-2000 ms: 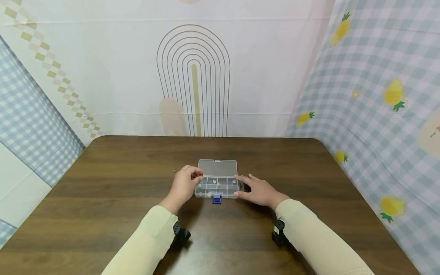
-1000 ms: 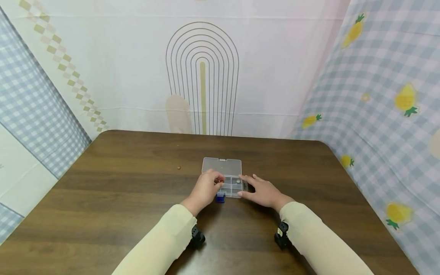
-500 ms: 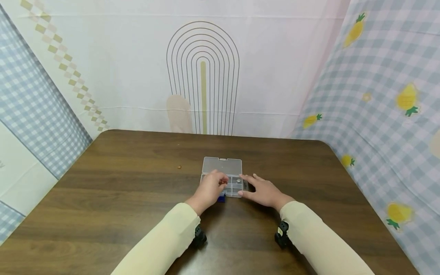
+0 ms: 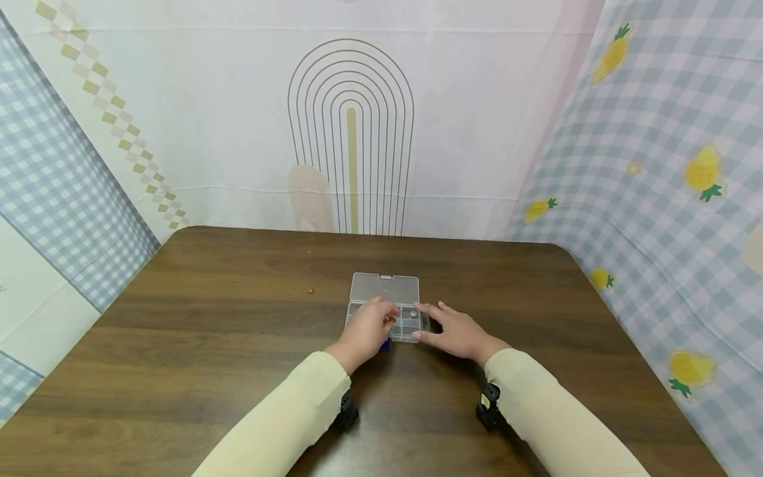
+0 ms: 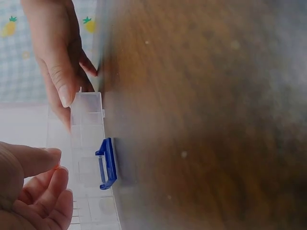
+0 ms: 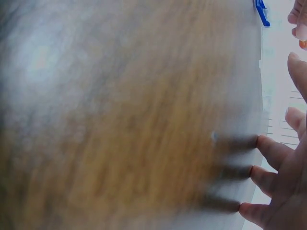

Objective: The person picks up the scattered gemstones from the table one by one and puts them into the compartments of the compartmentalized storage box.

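Note:
My left hand (image 4: 365, 331) hovers over the clear compartment box (image 4: 410, 330), thumb and fingertips pinching a small orange object (image 5: 58, 167), perhaps a bead. In the head view that hand hides the box's left compartments. At the box's right end my right hand (image 4: 453, 333) rests with thumb and index finger spread, their tips touching the end. Its other fingertips stand on the table in the right wrist view. The box's clear lid (image 4: 384, 289) lies folded back behind it, and a blue latch (image 5: 108, 164) hangs at the front. A small pale round piece (image 4: 413, 314) sits in a back-right compartment.
A small brownish-orange piece (image 4: 310, 290) lies on the wooden table (image 4: 238, 318), left of the box. A patterned cloth (image 4: 238, 132) hangs behind the table, with checked cloth (image 4: 632, 199) on the right. Both wrists carry black cameras.
My left hand has moved right from the box's left edge to above its middle, carrying the small orange object; lately it has shifted only slightly. My right hand keeps its place at the box's end.

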A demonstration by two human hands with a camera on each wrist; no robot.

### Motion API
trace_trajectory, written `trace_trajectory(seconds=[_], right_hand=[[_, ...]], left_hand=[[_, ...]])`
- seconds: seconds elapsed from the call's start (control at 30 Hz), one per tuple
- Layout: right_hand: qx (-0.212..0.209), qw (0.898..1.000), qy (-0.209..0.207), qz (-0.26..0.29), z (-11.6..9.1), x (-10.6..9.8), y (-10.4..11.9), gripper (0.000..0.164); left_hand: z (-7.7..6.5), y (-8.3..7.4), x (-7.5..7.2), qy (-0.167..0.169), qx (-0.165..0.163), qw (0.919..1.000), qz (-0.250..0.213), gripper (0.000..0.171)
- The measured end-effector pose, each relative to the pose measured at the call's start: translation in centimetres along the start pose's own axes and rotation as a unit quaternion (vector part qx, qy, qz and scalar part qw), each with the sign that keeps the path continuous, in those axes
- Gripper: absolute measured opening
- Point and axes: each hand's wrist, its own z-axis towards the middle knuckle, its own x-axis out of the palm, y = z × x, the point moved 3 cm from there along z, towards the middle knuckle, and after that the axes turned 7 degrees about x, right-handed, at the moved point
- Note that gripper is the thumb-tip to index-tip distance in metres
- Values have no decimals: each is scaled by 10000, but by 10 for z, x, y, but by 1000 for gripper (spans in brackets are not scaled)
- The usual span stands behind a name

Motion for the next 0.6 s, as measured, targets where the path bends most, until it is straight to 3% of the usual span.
trace_trajectory(seconds=[0.33,0.6], right_hand=[[80,10000,17,-25,1,0,-1,74],[105,9999,47,-40,1,0,-1,74]], left_hand=[[-1,0,2,61,46,10000,2,14],[-1,-2,0,291,-221,9993,-49,31]])
